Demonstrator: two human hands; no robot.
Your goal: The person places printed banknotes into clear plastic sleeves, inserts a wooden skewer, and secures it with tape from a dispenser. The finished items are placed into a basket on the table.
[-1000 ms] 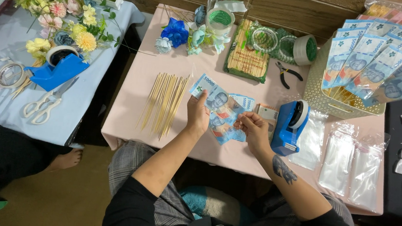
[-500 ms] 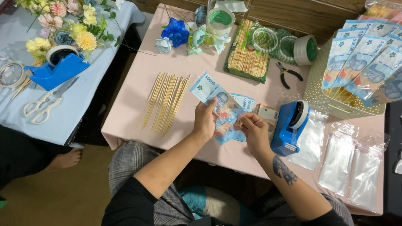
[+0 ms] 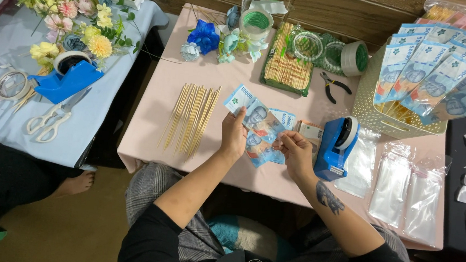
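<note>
The left hand (image 3: 233, 138) pinches a blue banknote (image 3: 250, 111) raised above the pink worktop (image 3: 157, 114). The right hand (image 3: 293, 151) grips more banknotes (image 3: 262, 149) just beneath it, between the wooden skewers (image 3: 191, 116) and the blue tape dispenser (image 3: 336, 147).

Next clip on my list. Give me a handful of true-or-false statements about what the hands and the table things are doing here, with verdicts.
1. Both hands, left hand and right hand, hold a fan of blue paper banknotes. True.
2. The thin wooden skewers stand upright in a jar. False: they lie flat on the pink table.
3. The blue tape dispenser sits just right of the right hand. True.
4. The small black pliers are in the left hand. False: they lie on the table beside the green tape rolls.
</note>
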